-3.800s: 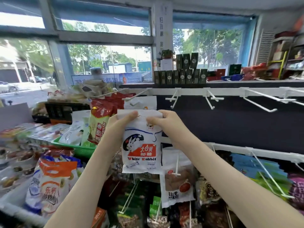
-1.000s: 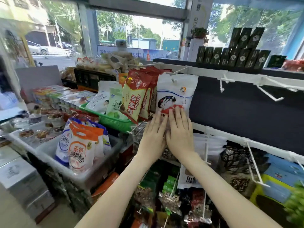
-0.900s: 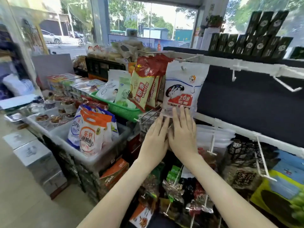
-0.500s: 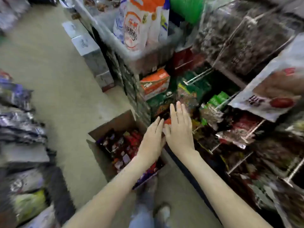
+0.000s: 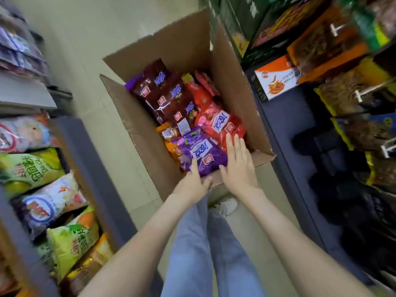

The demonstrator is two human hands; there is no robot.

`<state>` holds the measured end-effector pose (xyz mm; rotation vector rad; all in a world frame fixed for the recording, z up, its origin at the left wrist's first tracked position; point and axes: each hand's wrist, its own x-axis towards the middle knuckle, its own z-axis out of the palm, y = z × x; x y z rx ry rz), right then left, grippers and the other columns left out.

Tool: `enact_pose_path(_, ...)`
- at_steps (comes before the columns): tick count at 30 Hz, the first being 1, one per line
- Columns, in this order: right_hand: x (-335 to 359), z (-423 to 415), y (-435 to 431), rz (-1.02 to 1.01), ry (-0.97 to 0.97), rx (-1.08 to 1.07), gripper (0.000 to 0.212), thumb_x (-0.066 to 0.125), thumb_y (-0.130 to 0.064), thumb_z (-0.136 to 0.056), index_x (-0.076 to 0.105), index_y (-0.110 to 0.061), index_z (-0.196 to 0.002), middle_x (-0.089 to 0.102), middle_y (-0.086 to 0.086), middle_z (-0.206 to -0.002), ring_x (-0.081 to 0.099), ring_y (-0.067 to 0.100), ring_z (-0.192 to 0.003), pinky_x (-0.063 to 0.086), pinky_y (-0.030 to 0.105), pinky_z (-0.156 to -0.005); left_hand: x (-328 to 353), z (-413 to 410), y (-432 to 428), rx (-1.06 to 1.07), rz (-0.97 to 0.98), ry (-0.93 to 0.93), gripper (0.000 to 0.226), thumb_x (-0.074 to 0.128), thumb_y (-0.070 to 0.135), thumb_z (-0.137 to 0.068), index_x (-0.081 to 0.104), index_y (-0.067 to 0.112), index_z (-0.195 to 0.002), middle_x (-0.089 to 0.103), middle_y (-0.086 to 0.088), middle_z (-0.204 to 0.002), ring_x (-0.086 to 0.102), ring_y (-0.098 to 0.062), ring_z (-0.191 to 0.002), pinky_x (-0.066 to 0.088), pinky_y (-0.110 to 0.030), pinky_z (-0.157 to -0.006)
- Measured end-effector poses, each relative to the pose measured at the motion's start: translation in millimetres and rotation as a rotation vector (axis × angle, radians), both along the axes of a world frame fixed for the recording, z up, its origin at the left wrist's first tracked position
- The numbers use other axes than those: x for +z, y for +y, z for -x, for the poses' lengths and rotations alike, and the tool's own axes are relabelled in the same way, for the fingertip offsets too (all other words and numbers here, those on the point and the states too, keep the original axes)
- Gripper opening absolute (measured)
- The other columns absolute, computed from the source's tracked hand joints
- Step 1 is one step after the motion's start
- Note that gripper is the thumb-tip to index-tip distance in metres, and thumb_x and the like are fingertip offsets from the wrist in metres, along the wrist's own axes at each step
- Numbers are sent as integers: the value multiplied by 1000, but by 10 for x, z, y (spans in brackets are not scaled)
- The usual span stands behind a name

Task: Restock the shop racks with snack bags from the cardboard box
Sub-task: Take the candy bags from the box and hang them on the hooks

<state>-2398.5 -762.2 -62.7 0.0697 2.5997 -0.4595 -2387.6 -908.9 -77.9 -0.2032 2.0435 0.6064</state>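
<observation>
Both dropped low: left hand, right hand, fingers straight, touched the purple bag in the twelve-o'clock cardboard box — next pick.

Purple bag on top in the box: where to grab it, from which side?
Probably the near end of the purple bag, coming from above on the person's side. It lies flat, label up, atop the pile by the near wall of the cardboard box, no bag over it; the red bag crowds its far right side.
</observation>
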Motion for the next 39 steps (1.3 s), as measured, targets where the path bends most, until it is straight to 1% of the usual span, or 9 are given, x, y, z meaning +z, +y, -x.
enact_pose_path(3, -128, -37, -101, -138, -113, -15, 86, 20, -43, -73, -4, -18, -152, 10, 11, -159, 7, 24, -147, 15, 43, -113, -271, 59, -7, -135, 105, -89, 67, 40, 47, -96, 17, 11, -148, 52, -18, -133, 51, -36, -118, 42, -37, -91)
enact_pose_path(10, -239, 62, -160, -214, -132, -15, 88, 50, -29, -85, -8, -20, -151, 8, 12, -159, 5, 28, -147, 15, 45, -113, -848, 349, 83, -155, 228, -120, 53, 46, 39, -93, 37, 8, -134, 55, -15, -125, 54, -34, -113, 46, -37, -83)
enact_pose_path(16, -330, -19, -144, -241, -76, -16, 89, 60, -27, -70, 23, -14, -150, 36, 19, -148, 32, 35, -138, 32, 47, -104, -969, 299, 193, -392, 227, -70, 43, 50, 30, -97, 43, 7, -132, 41, -17, -133, 46, -37, -118, 43, -46, -90)
enact_pose_path(19, -298, -21, -141, -237, -116, -4, 86, 52, -29, -81, 5, -19, -152, 20, 16, -156, 15, 31, -145, 21, 45, -109, -915, 255, 214, -160, 184, -42, 47, 49, 29, -97, 36, 2, -134, 35, -19, -138, 47, -41, -118, 41, -45, -90)
enact_pose_path(25, -237, -73, -110, -211, -161, -19, 84, 46, -31, -88, -10, -20, -151, 5, 12, -159, 1, 29, -147, 12, 44, -112, -851, 274, 323, 730, 217, -23, 75, 68, 11, -84, 19, 4, -140, 32, -21, -140, 47, -40, -119, 42, -40, -92)
enact_pose_path(28, -224, -125, -74, -228, -178, -2, 85, 45, -31, -89, -13, -20, -150, 3, 12, -159, 0, 28, -147, 13, 44, -113, -871, 289, 296, 1140, 102, -244, 47, 66, 11, -87, 44, 2, -128, 61, -14, -107, 65, -28, -90, 47, -26, -60)
enact_pose_path(31, -154, -147, -44, -159, -161, -20, 82, 46, -31, -91, -8, -18, -151, 7, 11, -159, 3, 24, -147, 9, 42, -115, -735, 296, 297, 1124, 43, -241, 5, 60, 10, -90, 55, 8, -89, 52, -4, -67, 48, -10, -38, 38, -20, -43)
enact_pose_path(34, 1, -53, -27, 131, -170, -249, 71, 48, -28, -94, 8, -14, -152, 16, 8, -158, 10, 21, -146, 6, 36, -116, -401, 445, 358, 1250, -165, -267, 19, 52, 3, -93, 51, 10, -75, 50, -2, -58, 41, -4, -29, 38, -16, -35)
enact_pose_path(39, 737, 248, -4, 436, -71, -798, 70, 65, -31, -87, 30, -3, -142, 35, 15, -138, 35, 28, -128, 29, 33, -106, 605, 631, 502, 1194, -428, -369, 17, 43, 5, -98, 54, 6, -86, 54, 4, -42, 44, -1, -31, 33, -11, -33)
